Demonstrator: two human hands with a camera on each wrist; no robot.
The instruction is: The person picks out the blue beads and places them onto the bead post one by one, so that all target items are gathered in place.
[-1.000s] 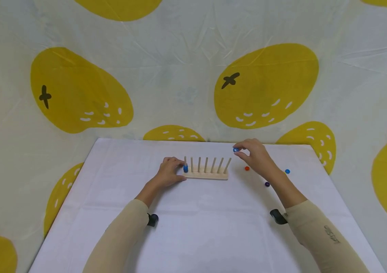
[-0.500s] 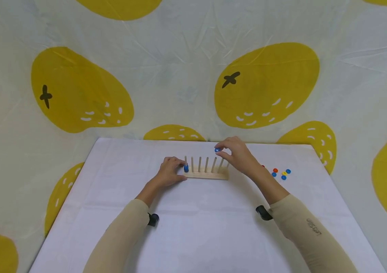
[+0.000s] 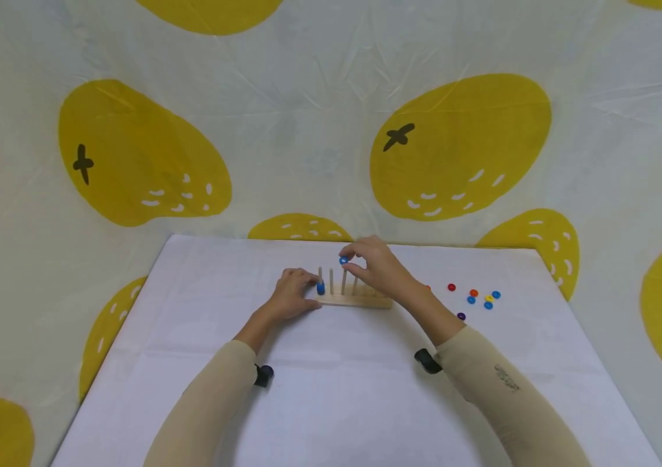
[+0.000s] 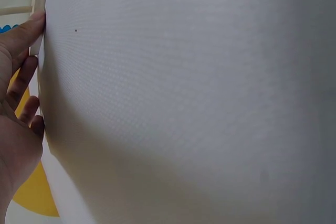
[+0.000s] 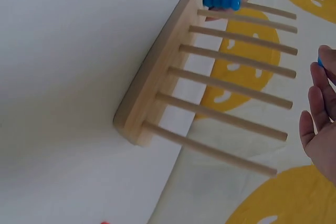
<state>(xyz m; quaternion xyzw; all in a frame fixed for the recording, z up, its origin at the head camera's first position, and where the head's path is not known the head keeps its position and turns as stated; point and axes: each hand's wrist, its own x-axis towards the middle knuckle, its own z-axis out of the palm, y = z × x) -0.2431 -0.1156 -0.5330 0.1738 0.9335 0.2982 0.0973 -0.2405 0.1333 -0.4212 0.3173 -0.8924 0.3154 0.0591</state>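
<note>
A wooden peg rack [image 3: 360, 301] with a row of upright pegs stands near the middle of the white table. Several blue beads [image 3: 320, 288] are stacked on its leftmost peg; the stack [image 5: 221, 1] also shows in the right wrist view. My left hand [image 3: 290, 295] grips the rack's left end, thumb at the front and fingers behind. Between thumb and forefinger, my right hand [image 3: 380, 264] pinches a blue bead [image 3: 343, 261] near the top of the third peg from the left. Whether bead and peg touch, I cannot tell. The right hand partly hides the right-hand pegs.
Loose beads lie on the table to the right: a red bead [image 3: 451, 287], an orange-red one [image 3: 473, 293], a yellow one [image 3: 489, 299], a dark purple one [image 3: 461, 316] and several blue ones [image 3: 496, 294]. A patterned cloth [image 3: 307, 130] hangs behind the table's back edge.
My right hand has carried the blue bead leftward, from beyond the rack's right end to above its left half. More loose beads are uncovered. The left hand has stayed on the rack.
</note>
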